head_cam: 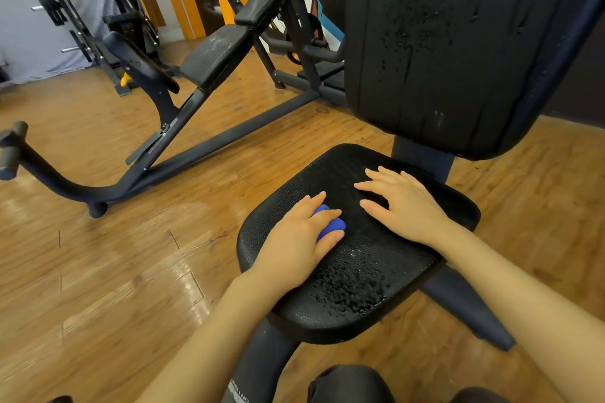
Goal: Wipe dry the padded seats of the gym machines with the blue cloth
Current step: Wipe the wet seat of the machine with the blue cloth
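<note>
Floor: wood planks, gym machines around.
Seat: padded, beaded wet at front.
Blue cloth: bunched under left hand, fingers curled round; soft, light.
Right hand: fingers spread flat on seat.

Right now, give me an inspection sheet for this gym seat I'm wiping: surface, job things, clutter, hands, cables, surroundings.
Surface: black padded seat with water drops, thickest at the near front; backrest also beaded and streaked with water.
Job's things: blue cloth bunched on the seat, mostly covered by the left hand.
Clutter: nothing seen on the seat besides the cloth.
Hands: left hand grips the cloth and presses it on the seat; right hand rests flat on the seat, fingers spread, holding nothing.
Cables: nothing seen.
Surroundings: wooden floor; another machine to the left with a wet-looking pad; racks farther back.
</note>
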Demonstrator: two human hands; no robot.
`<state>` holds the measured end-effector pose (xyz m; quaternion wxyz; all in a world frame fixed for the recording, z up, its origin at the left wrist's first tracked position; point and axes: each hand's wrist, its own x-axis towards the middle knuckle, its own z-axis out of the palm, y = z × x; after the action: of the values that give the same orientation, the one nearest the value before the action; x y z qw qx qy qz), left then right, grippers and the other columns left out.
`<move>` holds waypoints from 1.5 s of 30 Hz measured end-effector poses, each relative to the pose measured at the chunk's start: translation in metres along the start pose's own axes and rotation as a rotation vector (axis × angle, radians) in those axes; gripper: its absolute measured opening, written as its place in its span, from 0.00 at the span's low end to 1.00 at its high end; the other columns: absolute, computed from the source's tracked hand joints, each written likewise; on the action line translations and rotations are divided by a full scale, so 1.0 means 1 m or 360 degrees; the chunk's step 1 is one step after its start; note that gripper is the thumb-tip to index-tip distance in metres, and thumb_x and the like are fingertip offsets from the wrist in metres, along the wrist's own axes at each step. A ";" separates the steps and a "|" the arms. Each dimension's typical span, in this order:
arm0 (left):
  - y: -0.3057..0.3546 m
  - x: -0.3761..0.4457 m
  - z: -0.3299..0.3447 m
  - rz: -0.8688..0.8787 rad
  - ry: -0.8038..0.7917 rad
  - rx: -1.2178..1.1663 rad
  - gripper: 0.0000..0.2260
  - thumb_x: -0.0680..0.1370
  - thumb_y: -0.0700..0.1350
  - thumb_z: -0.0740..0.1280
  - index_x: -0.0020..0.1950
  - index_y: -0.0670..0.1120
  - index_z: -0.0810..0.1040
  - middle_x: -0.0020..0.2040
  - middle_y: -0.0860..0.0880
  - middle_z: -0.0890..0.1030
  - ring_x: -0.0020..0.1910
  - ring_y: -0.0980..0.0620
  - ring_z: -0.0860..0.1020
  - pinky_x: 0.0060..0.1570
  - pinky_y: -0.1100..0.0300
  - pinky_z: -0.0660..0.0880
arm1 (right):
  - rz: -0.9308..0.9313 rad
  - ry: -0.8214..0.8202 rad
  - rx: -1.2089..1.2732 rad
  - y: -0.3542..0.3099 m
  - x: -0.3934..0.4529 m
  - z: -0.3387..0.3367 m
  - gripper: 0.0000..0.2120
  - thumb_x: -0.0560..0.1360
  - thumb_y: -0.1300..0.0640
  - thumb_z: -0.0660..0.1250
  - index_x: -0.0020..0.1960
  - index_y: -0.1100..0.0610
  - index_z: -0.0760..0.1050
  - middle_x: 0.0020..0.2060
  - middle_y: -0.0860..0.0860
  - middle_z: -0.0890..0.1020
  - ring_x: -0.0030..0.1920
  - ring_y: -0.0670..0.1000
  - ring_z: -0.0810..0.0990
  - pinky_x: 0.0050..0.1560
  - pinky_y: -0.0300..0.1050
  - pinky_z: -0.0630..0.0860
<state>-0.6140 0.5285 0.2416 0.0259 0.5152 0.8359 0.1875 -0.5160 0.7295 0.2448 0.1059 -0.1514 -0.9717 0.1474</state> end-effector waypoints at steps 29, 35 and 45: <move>-0.003 -0.028 0.003 0.0165 0.0047 -0.0044 0.26 0.78 0.66 0.54 0.71 0.56 0.72 0.76 0.57 0.63 0.76 0.57 0.59 0.70 0.64 0.58 | -0.0032 -0.0003 -0.0040 0.002 -0.002 0.002 0.21 0.82 0.45 0.57 0.74 0.45 0.66 0.77 0.48 0.61 0.78 0.49 0.53 0.76 0.51 0.48; -0.024 -0.045 0.000 0.0278 0.0048 -0.0113 0.26 0.79 0.68 0.50 0.70 0.58 0.72 0.74 0.61 0.65 0.73 0.59 0.64 0.70 0.63 0.59 | -0.0124 -0.0103 -0.0130 0.008 0.000 -0.004 0.22 0.82 0.44 0.55 0.76 0.44 0.62 0.78 0.47 0.58 0.78 0.48 0.51 0.76 0.49 0.48; -0.014 -0.019 0.003 0.0392 -0.0023 -0.0169 0.24 0.79 0.66 0.53 0.74 0.62 0.63 0.73 0.59 0.67 0.73 0.63 0.61 0.71 0.68 0.57 | -0.0365 -0.0312 -0.0156 0.040 0.001 -0.016 0.23 0.82 0.43 0.54 0.76 0.39 0.57 0.78 0.43 0.54 0.78 0.43 0.47 0.77 0.52 0.45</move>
<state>-0.6160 0.5072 0.2316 0.0360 0.6132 0.7551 0.2294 -0.5022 0.7706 0.2470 0.0193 -0.0293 -0.9943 0.1008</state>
